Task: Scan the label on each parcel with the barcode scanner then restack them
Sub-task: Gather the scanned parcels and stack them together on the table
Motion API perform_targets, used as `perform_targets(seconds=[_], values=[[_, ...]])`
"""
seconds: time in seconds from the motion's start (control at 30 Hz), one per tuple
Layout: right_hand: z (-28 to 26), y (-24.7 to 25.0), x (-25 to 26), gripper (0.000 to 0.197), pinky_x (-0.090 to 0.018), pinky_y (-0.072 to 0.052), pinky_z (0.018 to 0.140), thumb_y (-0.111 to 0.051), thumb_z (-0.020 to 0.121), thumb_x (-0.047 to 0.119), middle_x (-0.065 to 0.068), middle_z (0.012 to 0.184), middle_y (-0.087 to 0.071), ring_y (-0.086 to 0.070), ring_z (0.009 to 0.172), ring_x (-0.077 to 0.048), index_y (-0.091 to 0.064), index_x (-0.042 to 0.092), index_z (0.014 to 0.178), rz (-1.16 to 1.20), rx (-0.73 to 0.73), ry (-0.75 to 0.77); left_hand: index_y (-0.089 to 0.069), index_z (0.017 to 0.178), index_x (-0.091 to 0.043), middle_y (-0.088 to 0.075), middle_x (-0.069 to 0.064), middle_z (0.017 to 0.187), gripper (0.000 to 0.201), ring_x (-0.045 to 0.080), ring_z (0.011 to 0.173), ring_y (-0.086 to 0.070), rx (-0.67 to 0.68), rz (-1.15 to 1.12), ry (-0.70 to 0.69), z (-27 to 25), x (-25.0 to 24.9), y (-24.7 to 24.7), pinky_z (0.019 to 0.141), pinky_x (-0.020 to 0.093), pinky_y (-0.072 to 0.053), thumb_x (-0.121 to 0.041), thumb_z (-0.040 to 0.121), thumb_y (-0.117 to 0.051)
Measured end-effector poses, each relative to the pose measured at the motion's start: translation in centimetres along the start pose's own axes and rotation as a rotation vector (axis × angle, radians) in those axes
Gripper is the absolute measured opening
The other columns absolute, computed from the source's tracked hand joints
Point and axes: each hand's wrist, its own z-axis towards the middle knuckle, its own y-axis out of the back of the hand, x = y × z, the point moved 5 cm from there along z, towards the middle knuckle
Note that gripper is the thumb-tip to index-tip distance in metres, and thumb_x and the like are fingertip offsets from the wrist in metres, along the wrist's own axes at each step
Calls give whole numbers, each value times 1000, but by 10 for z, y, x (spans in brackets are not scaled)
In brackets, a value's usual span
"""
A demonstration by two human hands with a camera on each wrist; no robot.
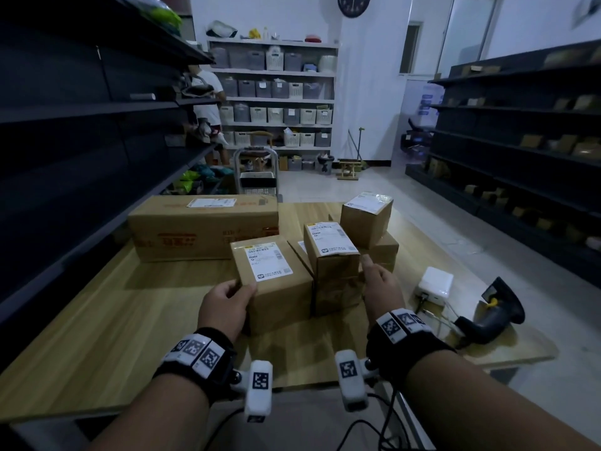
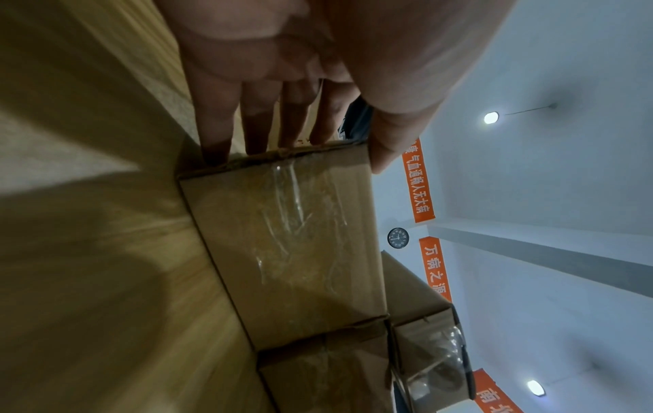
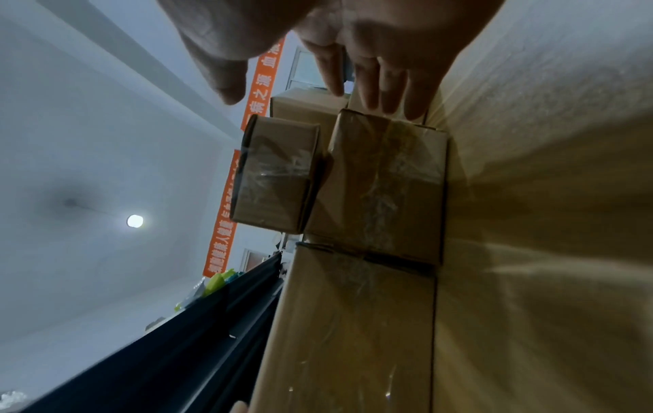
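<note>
Several brown cardboard parcels with white labels stand on the wooden table point(image 1: 97, 336). My left hand point(image 1: 242, 286) grips the near-left parcel point(image 1: 276, 288) at its left corner, thumb on top by the label. In the left wrist view the fingers point(image 2: 215, 139) lie along the far side of this parcel point(image 2: 297, 246). Right of it a small labelled parcel point(image 1: 328, 252) sits on a lower parcel point(image 1: 338, 294). My right hand point(image 1: 366, 271) is open beside that stack, its fingertips point(image 3: 381, 103) at the lower parcel's point(image 3: 385, 184) edge. The black barcode scanner point(image 1: 497, 315) lies on the table's right end, held by neither hand.
A large carton point(image 1: 201, 226) stands at the back left, and another parcel point(image 1: 366, 219) tops a flat box at the back right. A white adapter point(image 1: 435, 281) with cables lies near the scanner. Dark shelving flanks both sides. A trolley point(image 1: 257, 177) and a person point(image 1: 208, 102) are beyond.
</note>
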Motion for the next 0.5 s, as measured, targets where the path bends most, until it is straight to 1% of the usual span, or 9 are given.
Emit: perform_targets(seconds=[0.03,0.07,0.1,0.13,0.2,0.23,0.33,0.4,0.5], values=[[-3,3,-1,73,-37,-47,81,-61,90,72,-5,127,-73,-67,103,-21,-65,18,138,16,-46,-11,-72,143,-20,-78,-1,124,50,20,107,-72,-4,-4,11,1,1,1,94,49,-65,-42,99,-77],[-4,5,-4,61,-35,-45,76,-62,95,65,-6,121,-73,-66,96,-20,-67,18,132,20,-88,-21,-72,143,-21,-78,-1,123,51,22,109,-72,-5,-9,13,2,2,2,98,54,-65,-44,98,-79],[-7,4,-10,55,-35,-47,73,-62,95,64,-7,114,-75,-67,92,-20,-70,18,124,27,-97,-50,-73,142,-22,-78,-2,122,51,23,110,-72,-6,-6,15,2,2,3,99,56,-64,-44,97,-79],[-11,0,-17,58,-40,-53,76,-61,89,71,-7,107,-77,-70,92,-24,-74,20,115,53,-74,-77,-74,141,-22,-79,-3,121,50,23,110,-73,-8,-5,14,3,2,4,99,57,-64,-44,96,-80],[-17,-12,-29,68,-57,-60,90,-58,75,83,-5,96,-83,-77,96,-31,-81,24,99,122,-15,-121,-75,138,-22,-79,-3,119,49,23,108,-73,-13,-10,8,3,3,6,97,56,-65,-44,94,-82],[-21,-18,-31,66,-59,-60,95,-59,77,82,-3,93,-84,-79,97,-31,-83,24,95,152,16,-130,-77,136,-22,-79,-4,118,47,23,108,-73,-19,-15,13,3,3,7,96,56,-66,-43,94,-83],[-30,-33,-27,54,-58,-59,100,-59,92,68,-1,93,-86,-80,99,-29,-84,21,98,141,114,-126,-80,128,-22,-81,-5,113,40,23,107,-74,-16,-23,17,3,4,12,95,56,-66,-42,93,-83],[-36,-41,-23,48,-57,-59,102,-60,103,56,-5,94,-86,-80,100,-30,-83,14,102,178,139,-119,-81,123,-22,-81,-6,110,33,22,106,-74,-10,-22,9,3,4,15,96,56,-66,-39,95,-82],[-44,-54,-27,50,-54,-57,107,-55,108,52,-9,105,-85,-77,107,-29,-80,9,111,234,184,-178,-82,117,-28,-80,-7,109,21,21,106,-72,5,-12,1,1,4,20,98,56,-65,-36,97,-80]])
